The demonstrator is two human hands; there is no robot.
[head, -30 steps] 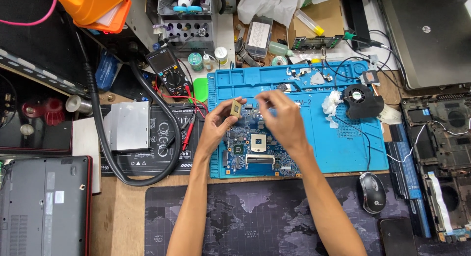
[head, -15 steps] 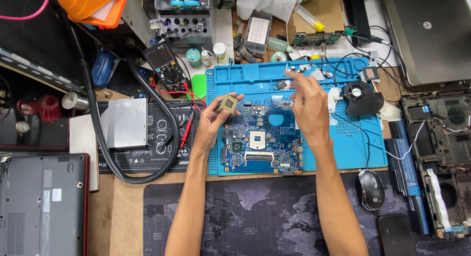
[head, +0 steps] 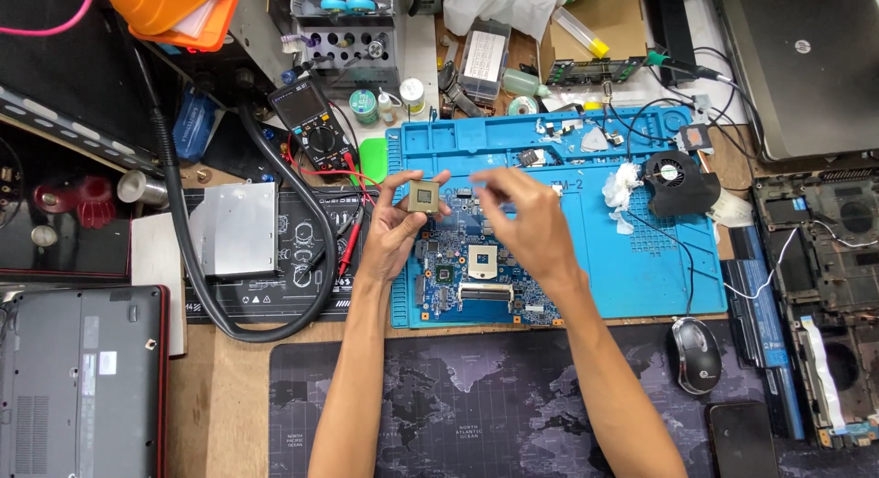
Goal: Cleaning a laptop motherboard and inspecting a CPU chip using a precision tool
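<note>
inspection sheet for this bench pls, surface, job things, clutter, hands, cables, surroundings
surface: blue repair mat on a wooden bench, dark map-print desk mat in front
job's things: square processor chip held above the blue laptop motherboard, whose socket is bare
clutter: multimeter, cooling fan, white tissue, silver drive, mouse
grippers: left hand has the chip in a fingertip grip; right hand blurred above the board, nothing seen held
cables: red probe leads, thick black hose, thin black wires
surroundings: closed laptop at left, opened laptop chassis at right
</note>
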